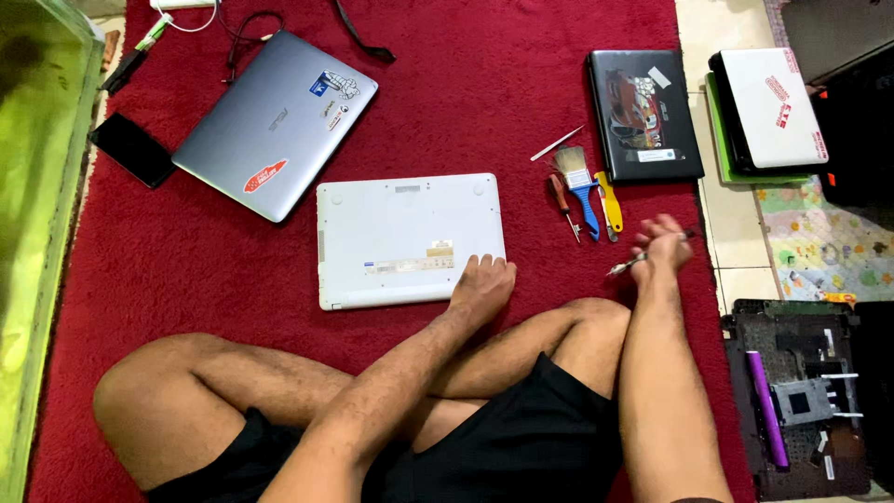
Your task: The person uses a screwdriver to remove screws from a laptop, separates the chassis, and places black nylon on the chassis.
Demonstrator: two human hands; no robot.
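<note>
A white laptop (400,228) lies bottom-up on the red carpet (484,102) in front of my crossed legs. My left hand (482,284) rests with its fingers on the laptop's near right corner. My right hand (659,247) is closed around a thin metal tool (626,267), probably a screwdriver, held just above the carpet to the right of the laptop. Beside that hand lie a blue-handled brush (579,182), a red-handled screwdriver (562,203), a yellow tool (610,200) and a thin white stick (557,143).
A grey laptop with stickers (275,121) and a dark phone (133,149) lie at the upper left. A black laptop (643,112) and a white-lidded stack (768,112) sit at the upper right. An opened laptop chassis (792,396) lies at the lower right. A green glass tank (37,186) borders the left.
</note>
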